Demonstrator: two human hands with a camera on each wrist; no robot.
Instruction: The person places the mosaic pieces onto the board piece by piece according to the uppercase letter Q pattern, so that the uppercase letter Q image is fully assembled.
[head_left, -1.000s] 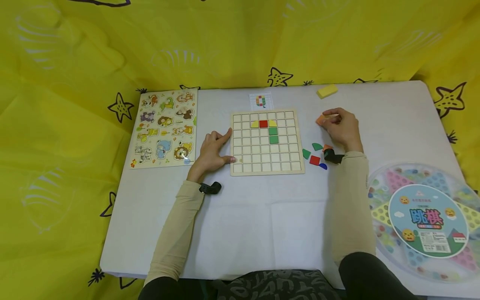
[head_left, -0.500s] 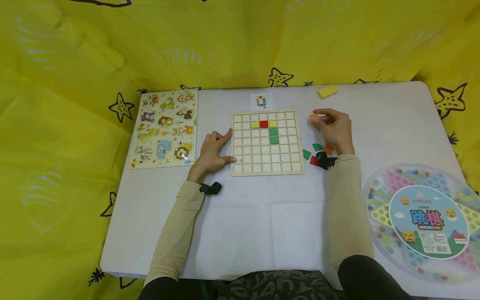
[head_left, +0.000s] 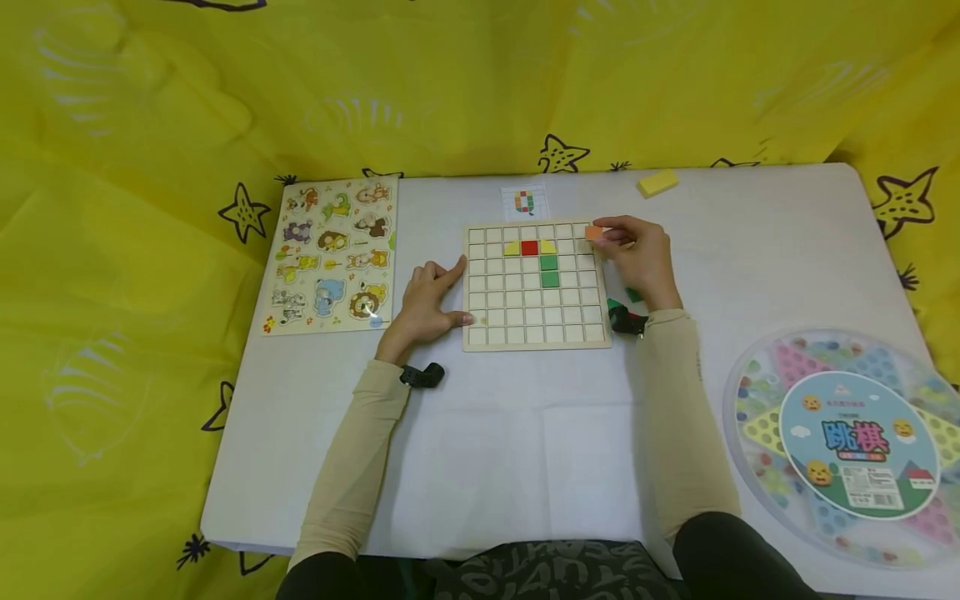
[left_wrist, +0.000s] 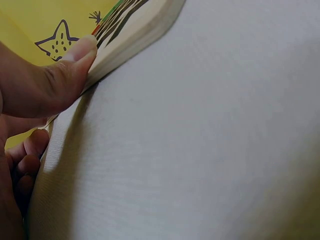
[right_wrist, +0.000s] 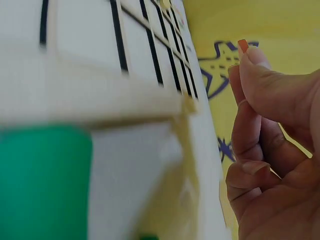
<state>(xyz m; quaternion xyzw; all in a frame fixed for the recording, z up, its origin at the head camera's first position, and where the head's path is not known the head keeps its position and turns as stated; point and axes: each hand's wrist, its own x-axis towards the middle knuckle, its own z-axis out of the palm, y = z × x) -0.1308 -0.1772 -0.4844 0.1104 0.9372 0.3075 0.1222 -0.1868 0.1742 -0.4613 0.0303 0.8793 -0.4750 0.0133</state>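
Observation:
The wooden grid board (head_left: 495, 344) lies mid-table, with a red tile (head_left: 529, 248) between two yellow quarter-round tiles and two green square tiles (head_left: 550, 271) in its cells. Along the board's left edge rests my left hand (head_left: 423, 308), thumb and index finger spread apart; the left wrist view shows the thumb (left_wrist: 75, 65) against the rim. My right hand (head_left: 641, 254) pinches an orange square tile (head_left: 593, 233) between thumb and fingertips, over the board's upper right corner. In the right wrist view, only a sliver of that orange tile (right_wrist: 243, 45) shows.
A small pattern card (head_left: 524, 202) lies behind the board. Green and red loose tiles, partly hidden by my right wrist, sit right of it. Around them are a yellow block (head_left: 657, 183), an animal puzzle (head_left: 318, 321) and a round Chinese checkers box (head_left: 858, 442).
My right hand has moved left with the orange tile, from beside the board to over its upper right corner. The left hand has stayed in place.

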